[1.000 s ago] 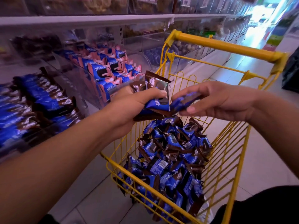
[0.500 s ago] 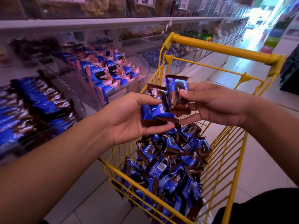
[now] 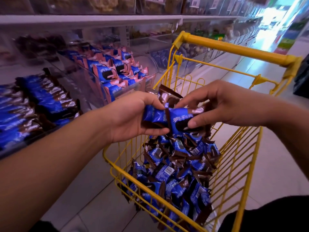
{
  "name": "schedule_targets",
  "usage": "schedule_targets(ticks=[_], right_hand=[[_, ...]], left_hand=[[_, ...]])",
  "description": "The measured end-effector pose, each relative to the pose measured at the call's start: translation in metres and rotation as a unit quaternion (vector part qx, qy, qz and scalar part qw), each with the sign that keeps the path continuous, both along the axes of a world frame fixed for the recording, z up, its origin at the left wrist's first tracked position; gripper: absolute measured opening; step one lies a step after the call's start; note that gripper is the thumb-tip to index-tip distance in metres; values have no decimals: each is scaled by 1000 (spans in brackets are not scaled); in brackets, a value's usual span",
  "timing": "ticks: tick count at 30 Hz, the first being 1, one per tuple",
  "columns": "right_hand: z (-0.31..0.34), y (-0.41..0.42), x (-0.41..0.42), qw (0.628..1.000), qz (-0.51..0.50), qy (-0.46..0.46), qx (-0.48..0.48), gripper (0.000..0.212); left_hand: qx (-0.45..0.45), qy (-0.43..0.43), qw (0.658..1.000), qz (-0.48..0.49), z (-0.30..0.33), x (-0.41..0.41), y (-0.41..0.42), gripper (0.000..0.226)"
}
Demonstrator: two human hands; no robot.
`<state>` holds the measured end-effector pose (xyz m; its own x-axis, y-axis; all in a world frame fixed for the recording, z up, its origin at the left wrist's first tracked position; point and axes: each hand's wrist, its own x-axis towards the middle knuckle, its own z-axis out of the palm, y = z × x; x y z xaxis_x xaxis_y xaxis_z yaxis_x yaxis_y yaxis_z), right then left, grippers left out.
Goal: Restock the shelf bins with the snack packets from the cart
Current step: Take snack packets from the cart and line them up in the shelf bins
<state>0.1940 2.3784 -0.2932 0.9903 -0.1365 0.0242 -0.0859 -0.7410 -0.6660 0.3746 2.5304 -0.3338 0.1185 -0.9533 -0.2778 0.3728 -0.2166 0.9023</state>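
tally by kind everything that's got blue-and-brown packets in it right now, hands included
hands: 2, left hand and right hand
yellow cart: 1
clear shelf bin: 1
total: 4 holding blue-and-brown packets

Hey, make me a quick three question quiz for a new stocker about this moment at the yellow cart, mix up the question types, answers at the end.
1. True or false: the left hand is empty.
2. Which bin holds packets matching those in the yellow cart?
A. the pink-and-blue packet bin
B. the blue-and-brown packet bin
3. Fill in: the right hand pinches a blue ____ above the cart.

Key:
1. False; it holds a stack of packets.
2. B.
3. packet.
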Motion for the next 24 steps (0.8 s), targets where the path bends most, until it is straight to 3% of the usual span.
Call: schedule_targets(ticks=[5, 7, 10, 14, 20, 24], right_hand=[[-7, 8, 9, 989, -66, -131, 20, 49], [-11, 9, 12, 985, -84, -146, 26, 56], [-15, 8, 14, 991, -78, -107, 5, 64], [-23, 20, 20, 999, 14, -9, 51, 59], [-25, 33, 32, 998, 12, -12, 57, 72], [-21, 32, 34, 991, -7, -42, 123, 57]], left_hand=[[-11, -43, 998, -41, -1, 0, 4, 48], [-32, -102, 993, -49, -4, 1, 5, 56], [-42, -178, 983, -12, -9, -1, 5, 89], [-49, -210, 976, 42, -12, -3, 7, 111], [2, -301, 953, 35, -8, 8, 18, 114], [-3, -321, 945, 52, -6, 7, 26, 115]])
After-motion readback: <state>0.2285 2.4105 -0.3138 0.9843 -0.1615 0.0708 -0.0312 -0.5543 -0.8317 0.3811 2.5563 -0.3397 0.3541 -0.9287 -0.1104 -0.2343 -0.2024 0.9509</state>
